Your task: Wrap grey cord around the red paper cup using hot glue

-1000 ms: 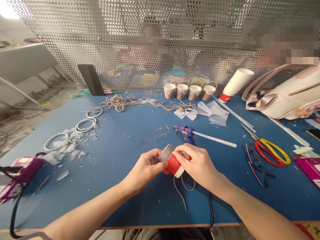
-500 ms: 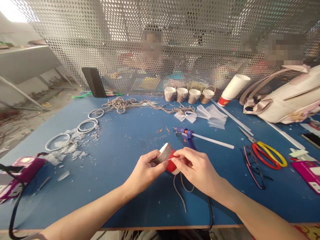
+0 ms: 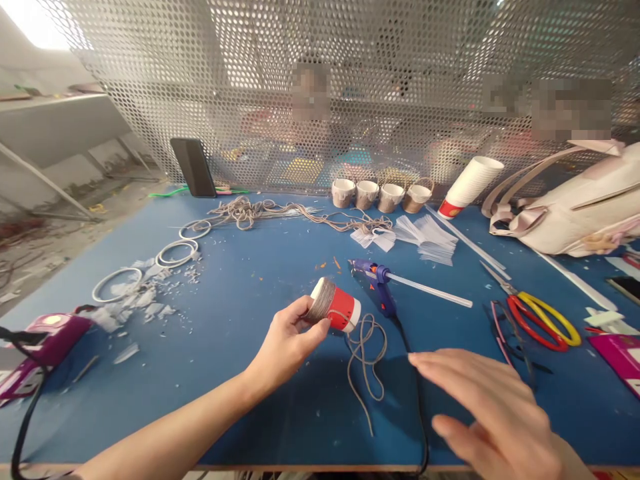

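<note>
Pinching cup with left hand, holding right hand spread. Got twine and cable lying in between, plus glue gun and glasses nearby.

Head-worn view, looking forward and down, close over blue table.

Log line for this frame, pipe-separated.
left hand: holds cup, part-wrapped in cord | right hand: open, off cup | glue gun: on table

Print on cup seemingly unreadable, bag cropped right
</note>
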The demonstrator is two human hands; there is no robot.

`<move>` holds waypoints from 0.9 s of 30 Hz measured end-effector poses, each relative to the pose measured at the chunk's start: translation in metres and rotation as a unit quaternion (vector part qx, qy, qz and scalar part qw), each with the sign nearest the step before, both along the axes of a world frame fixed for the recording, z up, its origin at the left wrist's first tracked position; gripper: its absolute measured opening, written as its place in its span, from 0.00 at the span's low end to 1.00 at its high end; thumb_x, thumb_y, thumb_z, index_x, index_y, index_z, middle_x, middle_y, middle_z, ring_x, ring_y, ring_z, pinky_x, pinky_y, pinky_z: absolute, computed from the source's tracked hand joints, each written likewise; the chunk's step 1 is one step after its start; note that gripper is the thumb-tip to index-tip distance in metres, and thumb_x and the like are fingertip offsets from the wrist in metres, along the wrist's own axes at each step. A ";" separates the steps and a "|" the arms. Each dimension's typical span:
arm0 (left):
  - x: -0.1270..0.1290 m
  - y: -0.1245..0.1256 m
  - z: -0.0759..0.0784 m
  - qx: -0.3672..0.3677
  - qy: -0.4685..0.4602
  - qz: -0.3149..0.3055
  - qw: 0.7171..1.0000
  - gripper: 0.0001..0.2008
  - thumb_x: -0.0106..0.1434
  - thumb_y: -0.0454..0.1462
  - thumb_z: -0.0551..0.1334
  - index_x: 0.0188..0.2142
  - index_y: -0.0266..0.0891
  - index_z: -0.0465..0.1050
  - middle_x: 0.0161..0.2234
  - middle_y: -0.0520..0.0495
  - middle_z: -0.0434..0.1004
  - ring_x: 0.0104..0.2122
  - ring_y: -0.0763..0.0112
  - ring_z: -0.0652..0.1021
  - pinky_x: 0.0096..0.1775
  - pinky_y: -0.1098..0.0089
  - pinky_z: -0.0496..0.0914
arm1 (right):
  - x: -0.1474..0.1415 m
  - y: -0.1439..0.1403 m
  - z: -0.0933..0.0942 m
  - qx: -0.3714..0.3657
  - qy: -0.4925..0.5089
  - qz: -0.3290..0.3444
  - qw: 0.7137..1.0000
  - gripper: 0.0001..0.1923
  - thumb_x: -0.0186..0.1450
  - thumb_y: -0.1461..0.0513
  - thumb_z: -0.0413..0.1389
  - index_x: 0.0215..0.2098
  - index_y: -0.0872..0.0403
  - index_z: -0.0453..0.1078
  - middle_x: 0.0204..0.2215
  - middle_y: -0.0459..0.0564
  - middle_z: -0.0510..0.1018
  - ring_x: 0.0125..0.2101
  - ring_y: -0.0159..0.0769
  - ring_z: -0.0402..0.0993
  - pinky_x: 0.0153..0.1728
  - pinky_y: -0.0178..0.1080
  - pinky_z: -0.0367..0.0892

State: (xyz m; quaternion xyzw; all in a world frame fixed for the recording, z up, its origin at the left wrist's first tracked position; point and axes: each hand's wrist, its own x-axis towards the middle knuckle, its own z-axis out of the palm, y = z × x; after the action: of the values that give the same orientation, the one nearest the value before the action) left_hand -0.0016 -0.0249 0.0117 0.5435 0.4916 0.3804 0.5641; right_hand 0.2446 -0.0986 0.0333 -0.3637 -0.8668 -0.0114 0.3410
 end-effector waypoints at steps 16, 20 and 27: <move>-0.001 -0.001 -0.007 0.009 0.013 -0.041 0.999 0.09 0.55 0.41 0.62 0.28 0.36 0.67 0.24 0.54 0.64 0.26 0.74 0.66 0.30 0.73 0.63 | -0.025 0.114 -0.055 -0.362 0.176 -0.209 0.891 0.14 0.57 0.57 0.56 0.39 0.56 0.71 0.35 0.53 0.79 0.36 0.44 0.75 0.40 0.46 0.68; -0.001 0.000 -0.009 0.003 0.014 -0.053 0.998 0.09 0.56 0.41 0.62 0.29 0.36 0.68 0.25 0.54 0.64 0.26 0.74 0.66 0.30 0.74 0.62 | -0.027 0.112 -0.055 -0.356 0.198 -0.220 0.887 0.10 0.56 0.63 0.52 0.35 0.57 0.71 0.32 0.52 0.79 0.35 0.43 0.76 0.39 0.44 0.69; -0.004 0.005 -0.009 0.022 0.031 -0.020 0.999 0.07 0.56 0.39 0.61 0.28 0.36 0.67 0.25 0.54 0.64 0.27 0.74 0.65 0.31 0.74 0.63 | -0.024 0.063 -0.020 -0.396 0.249 -0.094 0.879 0.08 0.62 0.59 0.52 0.37 0.54 0.69 0.26 0.46 0.77 0.24 0.33 0.73 0.27 0.34 0.70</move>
State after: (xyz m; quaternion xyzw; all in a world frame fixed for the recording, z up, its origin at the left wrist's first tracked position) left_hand -0.0056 -0.0202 0.0029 0.5770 0.4896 0.3631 0.5436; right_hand 0.2203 -0.0351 0.0132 -0.5393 -0.6473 0.3913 0.3701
